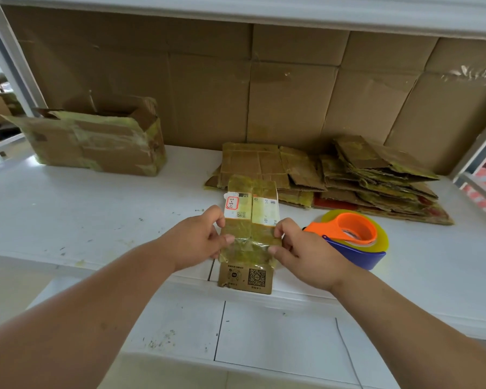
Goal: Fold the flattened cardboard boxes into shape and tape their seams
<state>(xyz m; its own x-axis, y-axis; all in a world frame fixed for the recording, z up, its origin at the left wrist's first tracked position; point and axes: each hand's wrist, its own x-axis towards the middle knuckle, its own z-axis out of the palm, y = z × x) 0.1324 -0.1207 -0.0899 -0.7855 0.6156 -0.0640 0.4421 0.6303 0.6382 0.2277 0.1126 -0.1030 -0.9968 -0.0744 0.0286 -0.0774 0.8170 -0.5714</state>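
Your flattened box [250,234] is small, brown, still flat, lying lengthwise near-to-far at the near edge of the white desk [96,209]. It's wrapped in yellowed old tape, with a white shipping label on the far half, a red-outlined sticker marked 3-3 on that label, and QR codes printed on the near flap, which overhangs the desk edge. Your stack of flattened boxes [362,175] sits far right, fanned out, yellowed and worn. Your tape dispenser [354,237] lies just right of the flat box: orange core, blue body, yellowish roll. One assembled box [96,141] stands far left, top flaps open.
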